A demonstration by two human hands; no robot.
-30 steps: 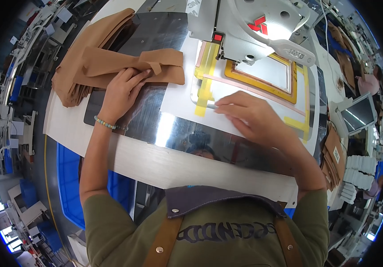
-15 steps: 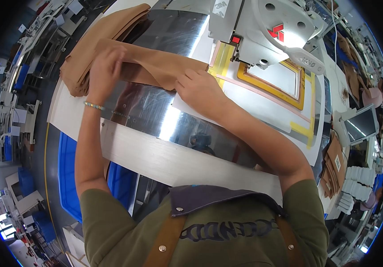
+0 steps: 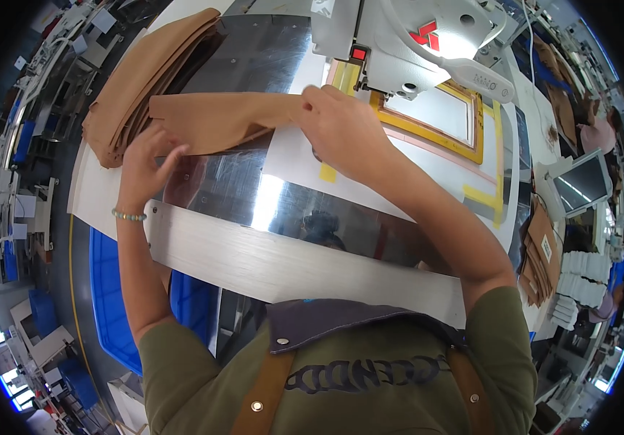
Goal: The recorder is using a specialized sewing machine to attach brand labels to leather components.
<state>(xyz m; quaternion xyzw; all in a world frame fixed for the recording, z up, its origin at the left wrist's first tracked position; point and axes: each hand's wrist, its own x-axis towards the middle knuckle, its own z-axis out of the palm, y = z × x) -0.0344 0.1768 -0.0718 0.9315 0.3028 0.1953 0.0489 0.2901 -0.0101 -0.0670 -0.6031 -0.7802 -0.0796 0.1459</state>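
A long piece of brown fabric (image 3: 217,119) stretches across the shiny metal plate (image 3: 254,61). My right hand (image 3: 344,134) is closed in a pinch on its right end, slightly raised near the sewing machine head (image 3: 413,51). At the lower left corner of the piece is my left hand (image 3: 145,163), thumb spread away from the fingers, touching or just beside the fabric's edge. A thick folded stack of the same brown fabric (image 3: 134,87) lies beyond the left hand. The fabric's right tip is hidden by my right hand.
Right of the fabric, a yellow frame (image 3: 475,145) lies on a white template sheet (image 3: 413,185) beneath the machine. A blue bin (image 3: 109,290) stands below the table's left front edge. Farther right are a screen (image 3: 580,185) and brown pieces (image 3: 542,257).
The fabric piece has been drawn straighter, its left end lower. My left hand has moved down to its lower corner and loosened; my right hand has regripped the right end, knuckles raised.
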